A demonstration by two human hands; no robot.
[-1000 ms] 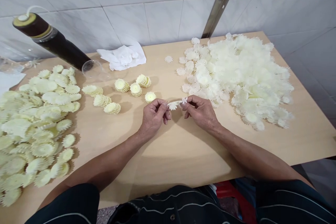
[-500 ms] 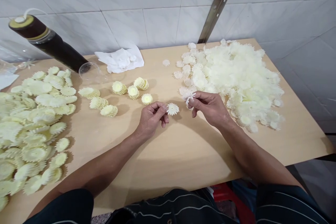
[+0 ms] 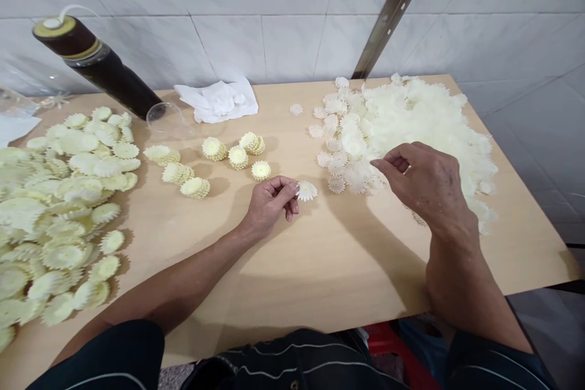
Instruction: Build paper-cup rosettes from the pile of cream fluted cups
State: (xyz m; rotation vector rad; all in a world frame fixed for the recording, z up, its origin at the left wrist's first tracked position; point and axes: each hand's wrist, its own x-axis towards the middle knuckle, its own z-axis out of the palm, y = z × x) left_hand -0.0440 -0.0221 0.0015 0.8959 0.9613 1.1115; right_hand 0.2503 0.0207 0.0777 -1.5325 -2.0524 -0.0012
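a pale wood-toned table [image 3: 283, 283] fills most of the view, its far edge up against a wall of grey-veined white tiles [image 3: 228, 42]. a slotted metal strip [image 3: 395, 12] runs up the wall behind the table. over the bare middle of the tabletop, the left hand [image 3: 273, 204] pinches a petalled disc [image 3: 307, 191] between thumb and finger, holding it above the wood. the right hand [image 3: 427, 186] is bent over the near side of a broad heap of whitish discs [image 3: 425, 109], thumb and forefinger drawn together – whether anything is between them, i cannot tell. its arm throws a soft shadow across the wood.

a single loose disc [image 3: 296, 109] lies apart, left of the heap. short scalloped stacks [image 3: 195, 187] sit in a loose group left of centre, and a yellowish pile [image 3: 59, 219] covers the table's left end. toward the wall are a crumpled white tissue [image 3: 222, 100], a clear round piece of plastic [image 3: 167, 120] and a dark cylinder [image 3: 109, 79] with a white cord on top. past the near edge – a dark striped shirt [image 3: 292, 361], something red [image 3: 388, 341] and a patch of speckled floor [image 3: 176, 376].
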